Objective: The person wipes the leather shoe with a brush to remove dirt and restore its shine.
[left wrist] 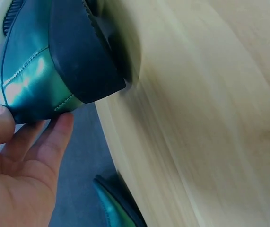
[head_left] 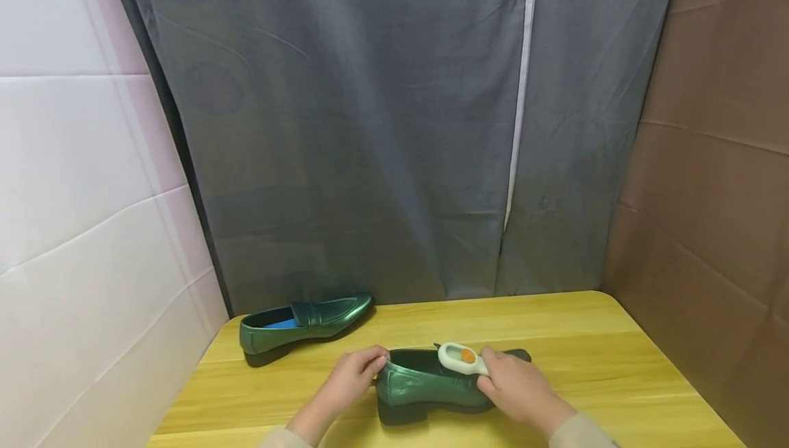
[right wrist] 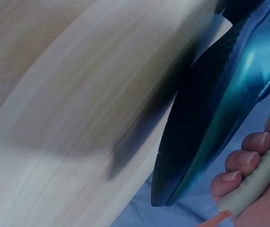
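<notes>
A shiny green loafer (head_left: 425,388) is at the table's front, its toe pointing right. My left hand (head_left: 353,379) pinches its heel end at the back rim, thumb and fingers on opposite sides in the left wrist view. My right hand (head_left: 520,390) grips the pale handle of a brush (head_left: 455,359) with an orange button. The brush head is over the upper, by the shoe's opening; dark bristles show at the top left of the left wrist view. The fingers curl round the handle (right wrist: 265,172) in the right wrist view. Whether the sole touches the table is unclear.
A matching green loafer (head_left: 265,340) with a blue insole stands at the table's back left, toe to the right. The wooden table (head_left: 616,379) ends at a grey curtain (head_left: 370,126) behind. White cloth (head_left: 92,229) hangs left, brown cloth (head_left: 709,194) right.
</notes>
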`<state>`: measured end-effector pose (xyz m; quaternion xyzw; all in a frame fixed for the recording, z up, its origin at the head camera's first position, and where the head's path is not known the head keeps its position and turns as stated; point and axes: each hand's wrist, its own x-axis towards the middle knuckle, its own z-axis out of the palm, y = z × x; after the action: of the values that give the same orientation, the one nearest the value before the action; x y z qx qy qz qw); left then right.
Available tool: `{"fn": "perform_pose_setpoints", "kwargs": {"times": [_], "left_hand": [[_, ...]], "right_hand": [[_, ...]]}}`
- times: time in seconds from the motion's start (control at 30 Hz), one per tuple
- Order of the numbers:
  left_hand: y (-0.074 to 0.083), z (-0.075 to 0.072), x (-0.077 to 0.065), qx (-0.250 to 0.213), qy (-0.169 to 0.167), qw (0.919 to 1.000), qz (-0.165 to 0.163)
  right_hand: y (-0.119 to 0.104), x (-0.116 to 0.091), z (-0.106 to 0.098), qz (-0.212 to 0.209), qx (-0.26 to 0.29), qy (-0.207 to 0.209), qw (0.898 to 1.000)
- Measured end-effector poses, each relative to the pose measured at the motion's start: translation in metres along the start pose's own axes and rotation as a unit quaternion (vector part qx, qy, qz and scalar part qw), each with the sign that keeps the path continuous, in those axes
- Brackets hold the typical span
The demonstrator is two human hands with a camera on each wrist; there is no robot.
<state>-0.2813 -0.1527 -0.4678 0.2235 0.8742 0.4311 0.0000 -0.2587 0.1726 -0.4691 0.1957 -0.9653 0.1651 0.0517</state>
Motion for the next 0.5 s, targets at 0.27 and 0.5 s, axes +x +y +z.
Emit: {"fn": "perform_pose_setpoints", "kwargs": {"times": [0.27,0.5], "left_hand": [[0.003,0.001,-0.007,0.056,0.009,0.9977,0.039],[0.003,0.005,-0.014,0.083,0.017,0.9939,0.070]], "right_hand": [[0.002,0.001,0.004,-0.004,-0.004,0.015,1.000],[0.009,-0.004,0.008,0.032,0.009,0.016,0.999]]}}
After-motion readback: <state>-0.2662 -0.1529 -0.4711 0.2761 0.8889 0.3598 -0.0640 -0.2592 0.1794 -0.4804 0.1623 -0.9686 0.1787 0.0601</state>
